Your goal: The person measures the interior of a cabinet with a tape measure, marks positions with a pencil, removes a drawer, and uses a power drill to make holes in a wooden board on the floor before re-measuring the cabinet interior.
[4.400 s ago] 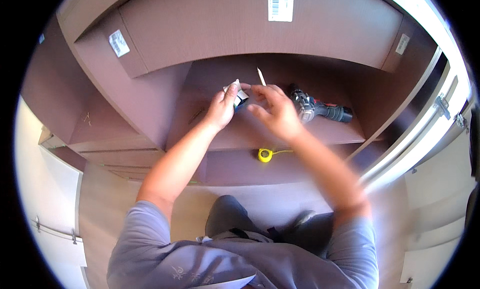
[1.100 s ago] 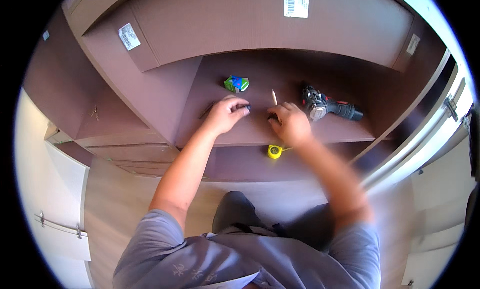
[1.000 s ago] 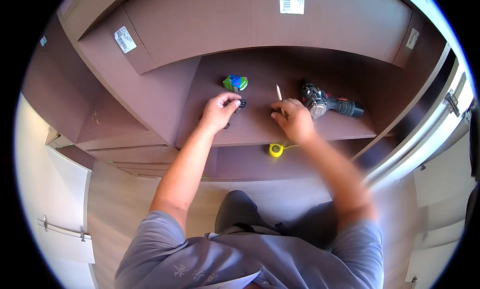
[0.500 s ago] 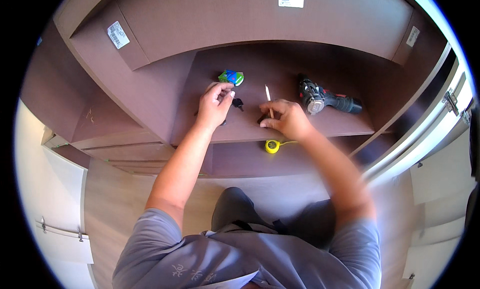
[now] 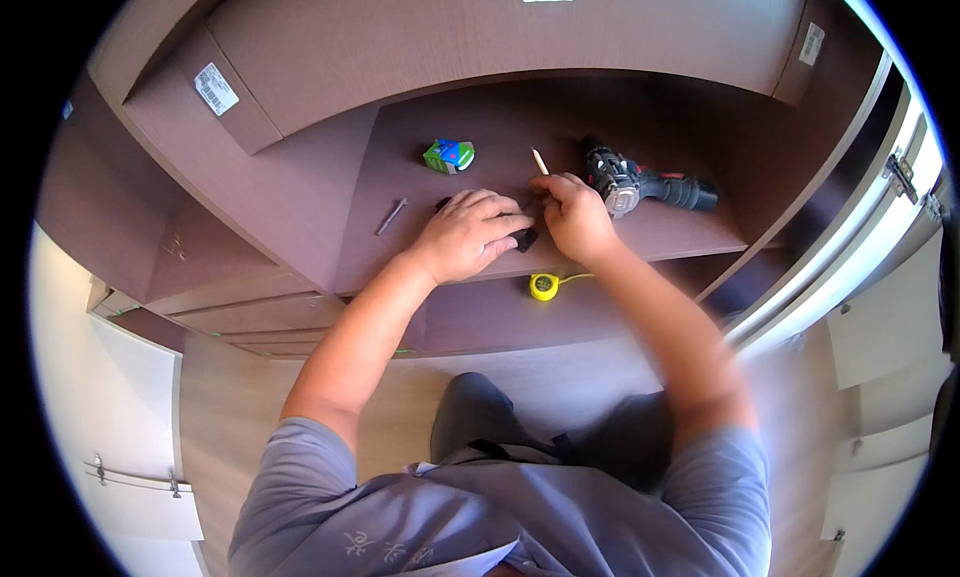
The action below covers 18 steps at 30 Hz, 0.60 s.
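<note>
My left hand (image 5: pixel 462 237) is palm down over the brown shelf (image 5: pixel 400 142), its thumb and fingers closed about a small black part (image 5: pixel 523 239) whose shape is mostly covered. Another dark bit shows behind that hand's knuckles. Close on the right, my right hand (image 5: pixel 580 222) grips a pale pencil (image 5: pixel 540 161), its pointed end sticking up past the curled fingers. A green and blue box (image 5: pixel 449 156) stands beyond my left hand. Left of the hand lies a thin grey drill bit or screw-like rod (image 5: pixel 392 216).
A black cordless drill (image 5: pixel 640 182) lies right of my right hand. Below the shelf's front edge rests a yellow tape measure (image 5: pixel 544 287) with some tape out. A curved brown panel (image 5: pixel 480 37) arches over the shelf. White doors with hinges (image 5: pixel 900 177) stand at the right.
My left hand has moved right and toward me, from near the box onto the black part. My right hand has drawn slightly away from the part, still with the pencil. The grey rod is uncovered.
</note>
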Available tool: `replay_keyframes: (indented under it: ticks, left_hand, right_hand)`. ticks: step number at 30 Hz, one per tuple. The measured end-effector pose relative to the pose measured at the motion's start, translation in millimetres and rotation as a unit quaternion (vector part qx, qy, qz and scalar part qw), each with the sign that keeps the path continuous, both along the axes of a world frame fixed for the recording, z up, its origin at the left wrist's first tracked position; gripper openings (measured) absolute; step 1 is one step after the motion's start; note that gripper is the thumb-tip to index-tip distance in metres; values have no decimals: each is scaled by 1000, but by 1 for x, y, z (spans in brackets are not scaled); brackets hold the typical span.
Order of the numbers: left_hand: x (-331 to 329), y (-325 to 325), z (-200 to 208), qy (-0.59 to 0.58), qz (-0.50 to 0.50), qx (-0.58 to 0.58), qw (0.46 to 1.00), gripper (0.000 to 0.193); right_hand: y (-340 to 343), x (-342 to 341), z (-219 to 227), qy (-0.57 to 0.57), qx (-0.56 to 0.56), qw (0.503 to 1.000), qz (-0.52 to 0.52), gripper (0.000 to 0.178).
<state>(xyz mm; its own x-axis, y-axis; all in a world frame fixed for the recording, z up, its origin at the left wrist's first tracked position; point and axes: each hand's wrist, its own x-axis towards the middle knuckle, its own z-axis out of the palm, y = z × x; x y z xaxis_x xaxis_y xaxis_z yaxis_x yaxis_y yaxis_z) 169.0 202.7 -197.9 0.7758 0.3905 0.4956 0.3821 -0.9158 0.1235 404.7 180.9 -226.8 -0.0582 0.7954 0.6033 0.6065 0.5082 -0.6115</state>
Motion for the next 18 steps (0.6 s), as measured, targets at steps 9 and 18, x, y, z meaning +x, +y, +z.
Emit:
replay_keyframes:
  ticks: [9, 18]
  left_hand:
    - [-4, -1, -3, -63, 22, 84, 994, 28]
    - [-10, 5, -8, -186, 35, 50, 981, 32]
  right_hand:
    - [2, -8, -9, -127, -2, 988, -88, 36]
    - [3, -12, -10, -202, -43, 970, -126, 40]
